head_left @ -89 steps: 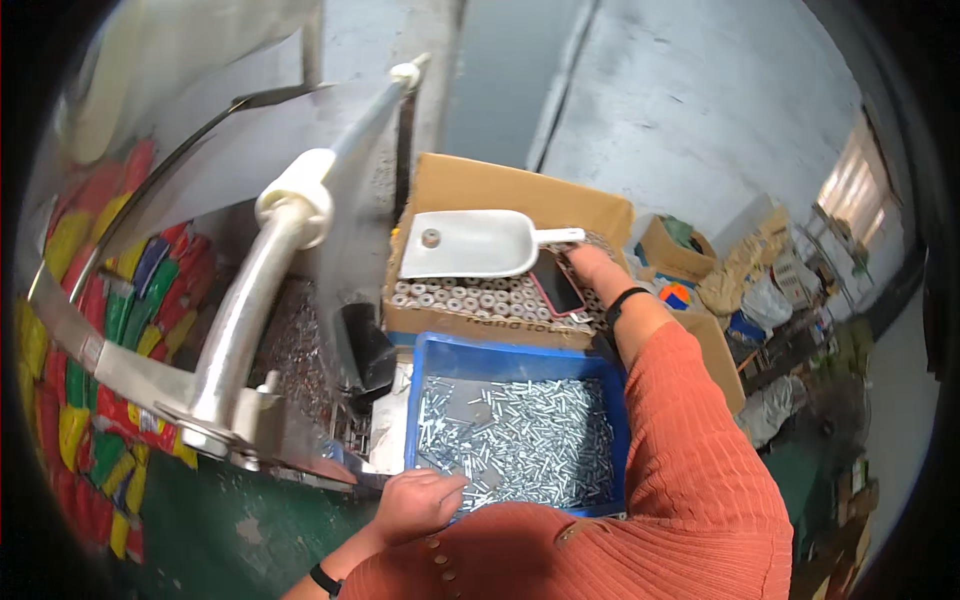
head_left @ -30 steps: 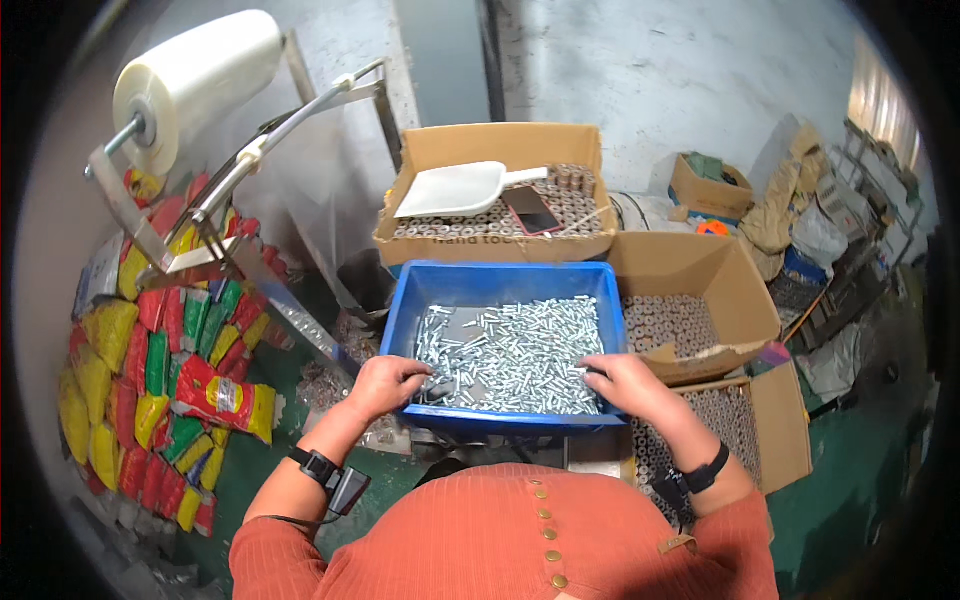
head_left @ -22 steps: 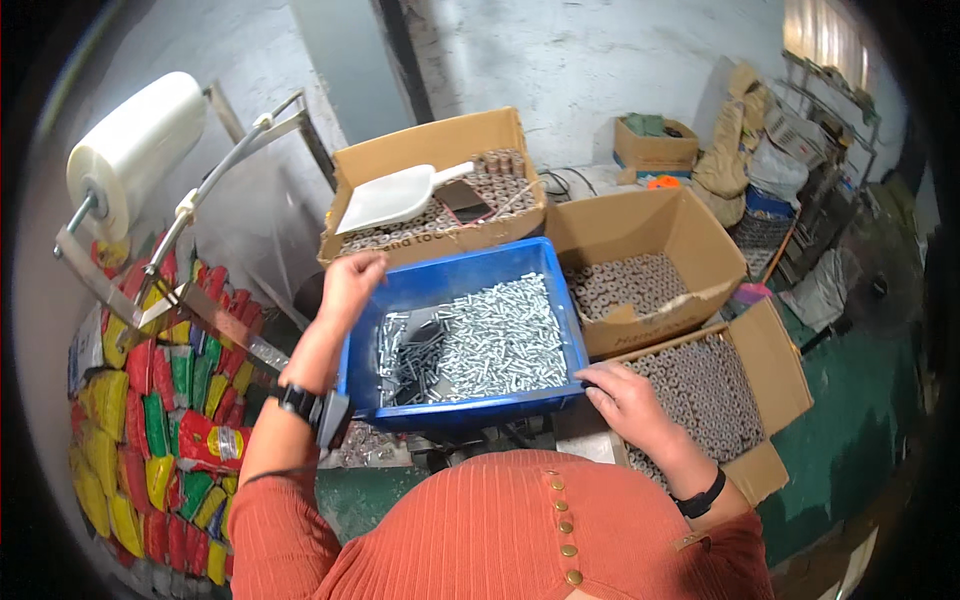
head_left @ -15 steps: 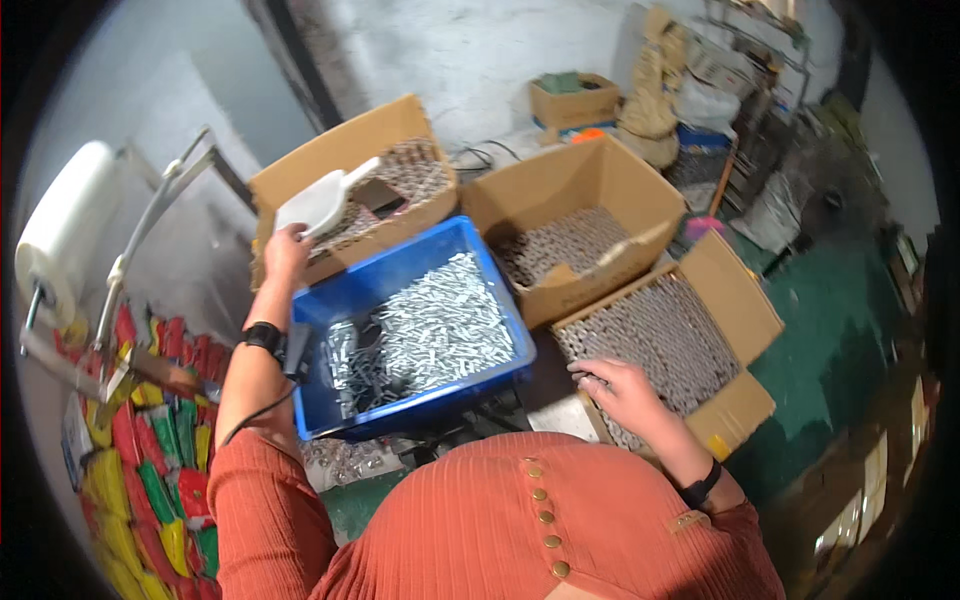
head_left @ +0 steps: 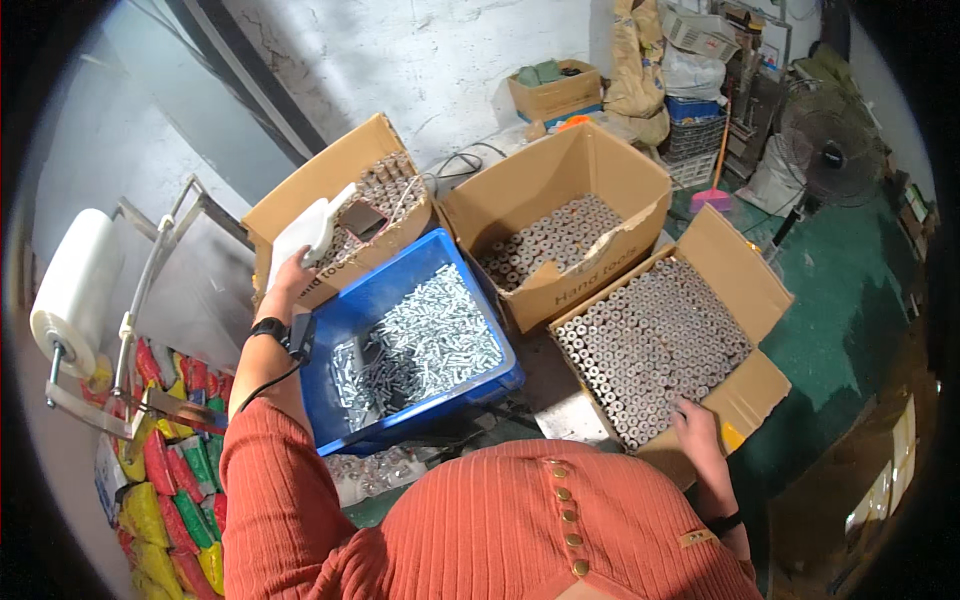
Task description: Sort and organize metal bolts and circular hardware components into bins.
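My left hand [head_left: 289, 276] is closed on the near edge of a white plastic scoop [head_left: 305, 236], which lies in the far-left cardboard box [head_left: 318, 180] on top of tube-shaped metal parts. A dark flat object [head_left: 362, 220] rests beside the scoop. My right hand [head_left: 697, 432] is at the near edge of the right cardboard box [head_left: 752, 402], its fingers bent together over upright metal sleeves [head_left: 655, 345] packed in rows. What those fingers hold, if anything, is hidden. Between my arms stands a blue plastic bin [head_left: 505, 378] with many small silvery screw-like pieces [head_left: 435, 325].
A middle cardboard box [head_left: 620, 170] holds more sleeves. At left are a clear film roll [head_left: 75, 285] on a metal frame and red, yellow and green packets [head_left: 165, 500]. A standing fan [head_left: 832, 155] and a pink broom [head_left: 712, 198] are at the far right, on green floor.
My right hand has moved from above the right box's left edge to its near side, down among the sleeves. My left hand stays at the scoop. The whole view has shifted slightly.
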{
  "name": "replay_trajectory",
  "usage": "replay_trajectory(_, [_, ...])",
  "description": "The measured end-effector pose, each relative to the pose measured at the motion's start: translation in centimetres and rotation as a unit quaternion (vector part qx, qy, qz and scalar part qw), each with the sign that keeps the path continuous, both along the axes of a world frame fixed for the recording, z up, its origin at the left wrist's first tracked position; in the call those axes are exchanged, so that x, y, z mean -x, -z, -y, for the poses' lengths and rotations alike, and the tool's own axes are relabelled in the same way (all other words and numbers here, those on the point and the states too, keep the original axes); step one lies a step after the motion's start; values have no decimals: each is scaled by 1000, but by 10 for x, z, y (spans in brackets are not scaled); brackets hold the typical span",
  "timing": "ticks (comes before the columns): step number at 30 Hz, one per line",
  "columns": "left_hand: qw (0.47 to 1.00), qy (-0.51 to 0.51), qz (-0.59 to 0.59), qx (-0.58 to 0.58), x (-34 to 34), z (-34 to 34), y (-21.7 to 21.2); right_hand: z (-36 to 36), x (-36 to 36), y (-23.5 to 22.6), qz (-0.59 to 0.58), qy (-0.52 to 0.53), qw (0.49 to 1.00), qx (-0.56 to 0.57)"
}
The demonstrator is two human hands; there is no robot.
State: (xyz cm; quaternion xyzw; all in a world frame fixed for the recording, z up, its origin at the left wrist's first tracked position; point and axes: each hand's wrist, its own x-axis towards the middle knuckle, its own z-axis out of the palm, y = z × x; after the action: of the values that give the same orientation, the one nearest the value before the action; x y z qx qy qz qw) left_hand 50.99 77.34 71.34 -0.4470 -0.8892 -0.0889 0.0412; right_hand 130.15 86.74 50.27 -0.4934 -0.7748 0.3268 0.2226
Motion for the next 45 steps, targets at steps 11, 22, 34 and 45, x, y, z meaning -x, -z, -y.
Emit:
replay_trajectory(11, [998, -48, -18, 24, 0, -10, -4, -20, 23, 1, -35, -4, 999, -9])
replay_trajectory(22, [916, -66, -114, -378, -37, -49, -51, 1, 69, -52, -47, -17, 999, -13])
replay_trajectory(34, [704, 660, -64, -256, -347, -130, -32, -8, 143, -203, -587, -11, 697, 411])
replay_trajectory(45, [827, 544, 139, -35, -375, -288, 35, 25, 32, -123, -357, 223, 832, 362])
